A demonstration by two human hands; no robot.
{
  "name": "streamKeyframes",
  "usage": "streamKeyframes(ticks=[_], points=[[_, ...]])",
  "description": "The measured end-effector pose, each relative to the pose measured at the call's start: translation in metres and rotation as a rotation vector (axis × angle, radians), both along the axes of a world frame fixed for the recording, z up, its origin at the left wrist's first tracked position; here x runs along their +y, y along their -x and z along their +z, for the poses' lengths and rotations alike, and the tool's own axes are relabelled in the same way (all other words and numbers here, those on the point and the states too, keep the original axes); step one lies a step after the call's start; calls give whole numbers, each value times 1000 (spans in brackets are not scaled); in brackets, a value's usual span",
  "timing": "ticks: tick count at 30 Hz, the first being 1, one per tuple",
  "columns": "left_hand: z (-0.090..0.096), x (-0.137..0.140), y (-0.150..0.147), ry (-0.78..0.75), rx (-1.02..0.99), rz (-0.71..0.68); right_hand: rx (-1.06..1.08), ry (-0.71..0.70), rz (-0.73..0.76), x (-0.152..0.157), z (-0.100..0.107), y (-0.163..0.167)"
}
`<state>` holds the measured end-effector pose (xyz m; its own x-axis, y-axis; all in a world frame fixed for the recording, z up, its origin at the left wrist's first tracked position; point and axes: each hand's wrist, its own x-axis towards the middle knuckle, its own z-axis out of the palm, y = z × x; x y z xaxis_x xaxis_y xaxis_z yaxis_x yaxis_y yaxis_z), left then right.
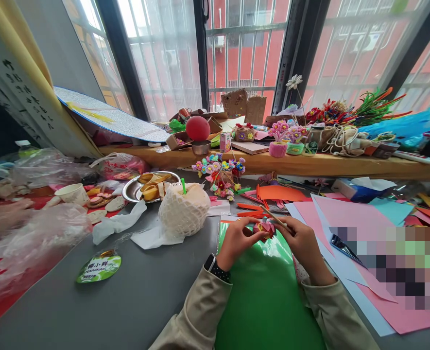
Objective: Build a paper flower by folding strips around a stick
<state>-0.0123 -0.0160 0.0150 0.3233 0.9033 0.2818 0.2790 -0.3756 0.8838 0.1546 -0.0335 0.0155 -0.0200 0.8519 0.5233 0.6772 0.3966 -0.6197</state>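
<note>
A small pink folded-paper flower (265, 229) with yellowish parts is pinched between the thumb and fingers of my left hand (235, 240). From the other side my right hand (304, 243) has its fingers closed around a thin wooden stick (272, 215), which slants up to the left just above the flower. Whether the right fingertips also touch the flower I cannot tell. Both hands are over a glossy green sheet (262, 296) on the grey table. Orange paper strips (250, 213) lie just beyond my hands.
A coconut in white foam netting (183, 211) with a green straw stands left of my hands, near a metal bowl (129, 189). Pink paper sheets (349, 218) and a dark phone-like object (348, 249) lie right. Small crafted flowers (220, 170) stand before the crowded wooden sill (163, 156).
</note>
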Motion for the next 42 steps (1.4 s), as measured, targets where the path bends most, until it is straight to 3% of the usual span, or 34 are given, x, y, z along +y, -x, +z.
streamKeyframes(ticks=[9, 17, 25, 30, 35, 42], points=[[-4, 0, -1, -9, 22, -6, -66, -47, -29, -2, -1, 3], [-1, 3, -1, 234, -205, -53, 153, 136, 8, -6, 9, 0], [0, 5, 0, 384, -259, -89, 196, 207, 116, -6, 12, -5], [1, 6, 1, 423, -269, -90, 192, 211, 127, -7, 13, -5], [4, 6, 2, 559, -289, -164, 188, 197, 156, -5, 12, -7], [4, 6, 3, 603, -306, -207, 166, 183, 142, -5, 12, -7]])
